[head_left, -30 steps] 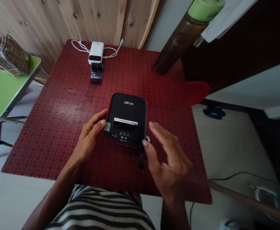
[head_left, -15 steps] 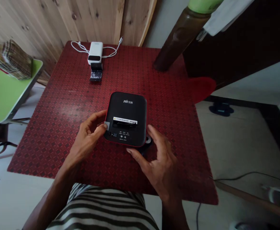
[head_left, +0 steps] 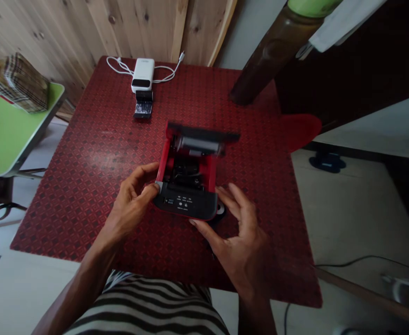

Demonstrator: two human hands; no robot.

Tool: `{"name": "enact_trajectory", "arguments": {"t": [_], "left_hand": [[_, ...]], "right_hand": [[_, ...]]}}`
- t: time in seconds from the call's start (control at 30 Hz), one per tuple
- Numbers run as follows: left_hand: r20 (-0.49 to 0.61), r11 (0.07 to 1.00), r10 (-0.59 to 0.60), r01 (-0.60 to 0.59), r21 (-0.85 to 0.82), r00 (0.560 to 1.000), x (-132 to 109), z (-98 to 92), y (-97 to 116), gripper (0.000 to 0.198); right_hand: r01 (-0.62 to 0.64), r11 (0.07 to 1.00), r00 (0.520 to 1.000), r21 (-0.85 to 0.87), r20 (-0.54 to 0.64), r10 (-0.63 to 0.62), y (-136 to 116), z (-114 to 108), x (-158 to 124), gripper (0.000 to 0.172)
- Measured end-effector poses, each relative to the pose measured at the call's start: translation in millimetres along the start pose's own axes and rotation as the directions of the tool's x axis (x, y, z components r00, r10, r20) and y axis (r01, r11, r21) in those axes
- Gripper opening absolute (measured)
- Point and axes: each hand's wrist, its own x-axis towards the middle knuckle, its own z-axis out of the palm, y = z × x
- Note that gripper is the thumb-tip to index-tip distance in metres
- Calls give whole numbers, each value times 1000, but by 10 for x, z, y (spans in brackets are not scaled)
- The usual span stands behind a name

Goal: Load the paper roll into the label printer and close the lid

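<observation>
Left hand (head_left: 131,207) grips an open black-and-red printer (head_left: 187,200) on a red patterned tabletop (head_left: 75,204); right hand (head_left: 241,246), half open, cups its near corner, plank wall (head_left: 120,28) beyond.

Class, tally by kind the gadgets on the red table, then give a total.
printer: 1
power bank: 1
small black gadget: 1
Total: 3

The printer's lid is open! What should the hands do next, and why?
Probably the right hand should steady the lid, because it stands up with the red inside showing, and that hand is free beside the printer while the left hand holds it.
</observation>
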Motion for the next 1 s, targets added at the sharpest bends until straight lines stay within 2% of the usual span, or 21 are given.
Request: {"name": "enact_trajectory", "arguments": {"t": [0.13,0.27,0.33,0.43,0.47,0.57,0.63,0.73,0.83,1.0], "left_hand": [[-8,999,39,-39,5,999,-44,11,-49,39],[1,994,93,-93,51,996,-95,-2,-82,44],[22,991,120,-121,62,993,-112,-14,-110,46],[61,984,164,-167,56,985,-132,-28,-213,54],[73,977,198,-203,59,977,-136,-30,-265,60],[116,919,349,-364,151,930,-135,-31,-439,82],[149,868,409,-435,241,900,-123,-27,-534,91],[162,829,442,-471,302,882,-106,-18,-607,90],[152,821,462,-486,299,874,-98,-9,-618,88],[161,823,451,-479,304,878,-81,-10,-599,89]], "right_hand": [[12,1000,999,-12,37,-11,5,-33,7,82],[14,1000,996,-8,85,-13,9,-157,60,86],[45,999,996,-17,80,-44,-22,-246,150,70],[182,981,982,-64,63,-178,-103,-319,374,33],[240,968,969,-76,71,-235,-128,-310,466,29],[375,919,920,-119,172,-353,-175,-169,758,34],[406,895,889,-184,307,-340,-199,-12,941,36],[439,831,832,-342,504,-232,-266,218,1157,30],[466,773,805,-431,569,-168,-353,358,1282,27],[468,764,771,-443,628,-108,-422,423,1376,33]]}}
